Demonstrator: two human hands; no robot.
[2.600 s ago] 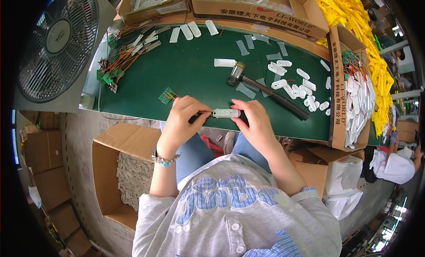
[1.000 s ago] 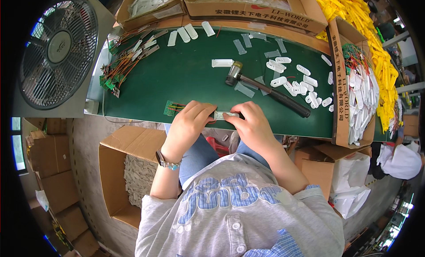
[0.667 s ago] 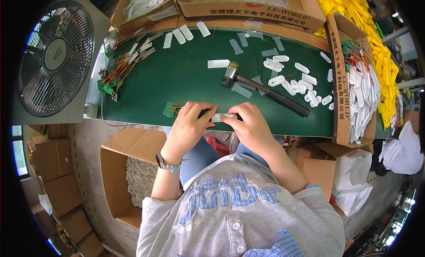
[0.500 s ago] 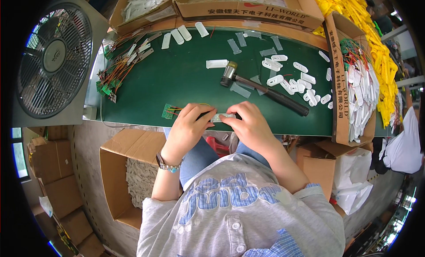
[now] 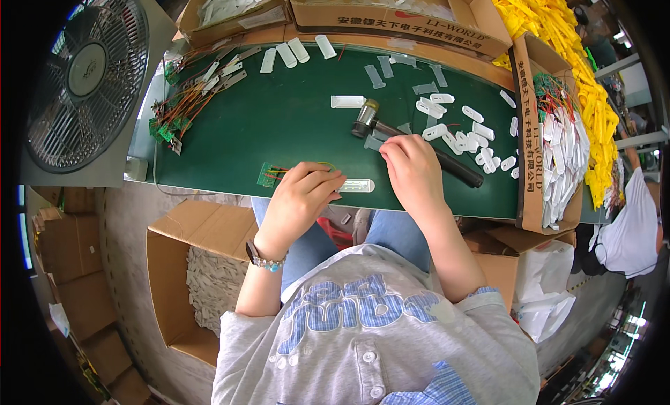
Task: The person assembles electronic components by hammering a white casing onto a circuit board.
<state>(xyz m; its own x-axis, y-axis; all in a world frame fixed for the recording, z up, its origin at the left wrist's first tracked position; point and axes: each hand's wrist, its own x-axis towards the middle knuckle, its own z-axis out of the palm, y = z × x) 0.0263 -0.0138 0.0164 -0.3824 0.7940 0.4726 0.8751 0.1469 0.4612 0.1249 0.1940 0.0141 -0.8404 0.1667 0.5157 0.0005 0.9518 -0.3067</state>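
At the near edge of the green table, my left hand (image 5: 305, 192) is closed around the left end of a slim white plastic case (image 5: 357, 186). Red, yellow and black wires run under its fingers to a small green circuit board (image 5: 268, 175) on the left. My right hand (image 5: 413, 166) reaches forward over the handle of a mallet (image 5: 457, 169). Its fingertips are pinched together at the near end of a clear plastic strip (image 5: 374, 143), which lies beside the mallet head. The palm side of both hands is hidden.
White case pieces (image 5: 478, 130) lie scattered on the right, beside a carton of wired white parts (image 5: 564, 154). Wired boards (image 5: 171, 129) are heaped on the left near a fan (image 5: 87, 70). Cartons (image 5: 412, 30) line the back; an open carton (image 5: 167, 293) stands below, left.
My right hand has let go of the white case and moved forward and right to the clear strip by the mallet. The left hand stays on the case.
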